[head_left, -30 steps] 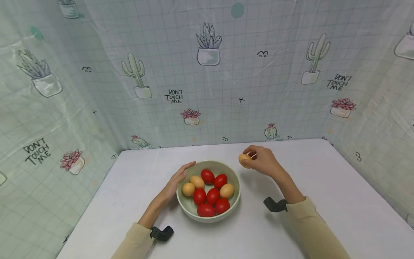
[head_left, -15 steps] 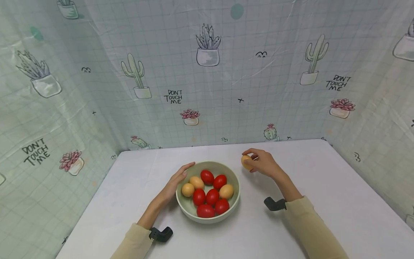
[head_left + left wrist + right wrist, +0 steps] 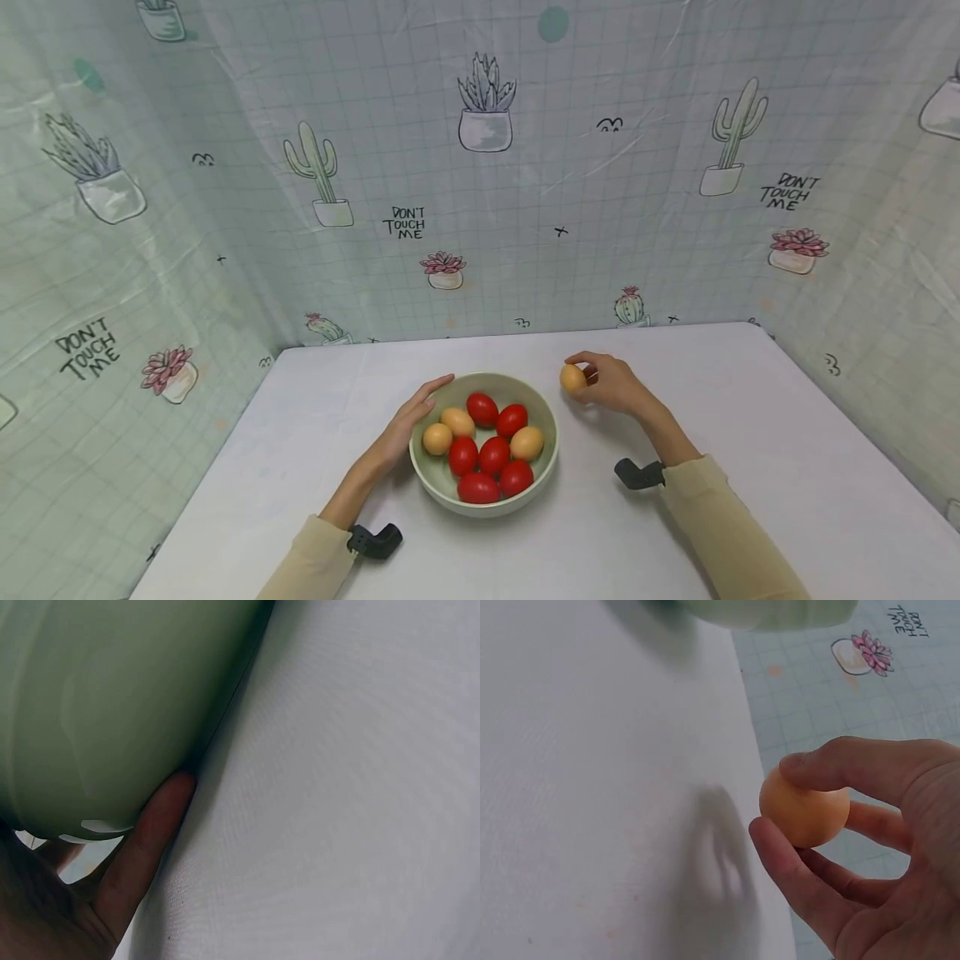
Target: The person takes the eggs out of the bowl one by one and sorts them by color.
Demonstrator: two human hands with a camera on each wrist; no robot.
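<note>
A pale green bowl point(image 3: 489, 510) stands on the table and holds several red eggs point(image 3: 477, 487) and a few tan eggs point(image 3: 527, 443). My left hand point(image 3: 405, 427) rests along the bowl's left side, fingers nearly straight near the rim; in the left wrist view a straight digit point(image 3: 146, 844) presses the outer wall low down. To the right of the bowl, my right hand point(image 3: 611, 385) pinches a single tan egg point(image 3: 573, 379) between thumb and fingertips. The right wrist view shows that egg above the table, its shadow falling apart from it.
The white table point(image 3: 600, 533) spreads around the bowl. Behind it and at both sides hangs a curtain point(image 3: 555, 167) printed with potted cacti. A dark wrist camera mount point(image 3: 375, 542) sits on the left wrist, and another mount point(image 3: 639, 474) on the right.
My right hand has shifted slightly right and toward me with the tan egg, and the egg has turned a little between its fingers. The left hand and bowl hold still.
</note>
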